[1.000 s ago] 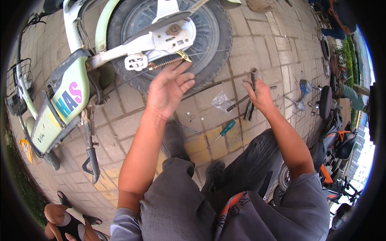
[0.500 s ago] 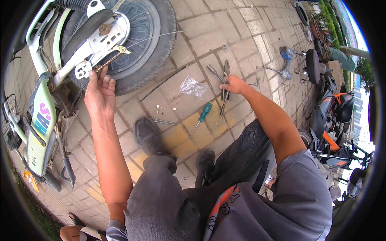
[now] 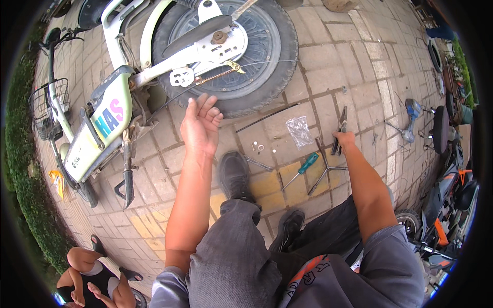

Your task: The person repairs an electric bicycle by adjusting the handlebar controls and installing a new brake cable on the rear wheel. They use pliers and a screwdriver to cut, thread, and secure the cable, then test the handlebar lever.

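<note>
My left hand (image 3: pixel 201 123) is palm up, fingers loosely curled and apart, just below the brake spring (image 3: pixel 215 76) and lever beside the pale green electric bike's rear wheel (image 3: pixel 267 87). My right hand (image 3: pixel 344 138) is closed on dark-handled pliers (image 3: pixel 342 118) over the paving. A three-armed socket wrench (image 3: pixel 327 169) lies just below them. Nearby are a teal screwdriver (image 3: pixel 308 164), a clear plastic bag (image 3: pixel 298 131), small washers (image 3: pixel 261 148), a spanner (image 3: pixel 259 163) and a black cable (image 3: pixel 262 117).
A blue drill (image 3: pixel 411 123) lies to the right, near a stool (image 3: pixel 440 128) and parked motorbikes (image 3: pixel 441 200). A seated person (image 3: pixel 82 272) is at lower left, a hedge (image 3: pixel 31 205) along the left edge. My feet (image 3: pixel 236 174) rest on the paving.
My left hand moved away from the spring and sits lower. My right hand let go of the socket wrench, now lying on the paving, and took hold of the pliers.
</note>
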`<state>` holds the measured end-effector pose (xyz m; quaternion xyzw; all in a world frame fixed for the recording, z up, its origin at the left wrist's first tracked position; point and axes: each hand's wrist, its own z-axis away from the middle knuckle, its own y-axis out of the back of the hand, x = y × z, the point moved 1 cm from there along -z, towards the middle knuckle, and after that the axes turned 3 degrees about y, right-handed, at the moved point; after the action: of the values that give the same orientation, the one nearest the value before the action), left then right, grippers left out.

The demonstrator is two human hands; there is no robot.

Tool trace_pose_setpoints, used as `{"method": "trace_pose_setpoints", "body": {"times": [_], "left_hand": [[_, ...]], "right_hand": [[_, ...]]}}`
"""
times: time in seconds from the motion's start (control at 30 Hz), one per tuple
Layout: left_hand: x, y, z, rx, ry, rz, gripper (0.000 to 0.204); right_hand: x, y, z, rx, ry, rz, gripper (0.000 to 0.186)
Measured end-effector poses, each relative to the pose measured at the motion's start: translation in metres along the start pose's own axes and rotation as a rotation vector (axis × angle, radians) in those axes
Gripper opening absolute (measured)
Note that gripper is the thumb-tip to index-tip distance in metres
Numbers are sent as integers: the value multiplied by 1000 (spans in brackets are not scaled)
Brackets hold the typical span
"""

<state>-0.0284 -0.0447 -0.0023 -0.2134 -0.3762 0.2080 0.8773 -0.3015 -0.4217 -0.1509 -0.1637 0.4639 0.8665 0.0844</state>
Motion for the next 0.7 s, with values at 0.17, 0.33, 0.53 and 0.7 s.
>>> {"method": "trace_pose_setpoints", "body": {"times": [0.17, 0.33, 0.53, 0.7], "left_hand": [[-37, -10, 28, -191, 245, -307, 40], [-68, -45, 64, -590, 164, -899, 56], [-56, -33, 61, -291, 98, -781, 59], [-34, -9, 59, -106, 87, -660, 49]], "right_hand": [[-74, 32, 40, 75, 154, -30, 36], [-174, 54, 176, -470, 485, -115, 29], [-235, -2, 262, -647, 773, 111, 32], [-248, -21, 274, -894, 728, 33, 35]]}}
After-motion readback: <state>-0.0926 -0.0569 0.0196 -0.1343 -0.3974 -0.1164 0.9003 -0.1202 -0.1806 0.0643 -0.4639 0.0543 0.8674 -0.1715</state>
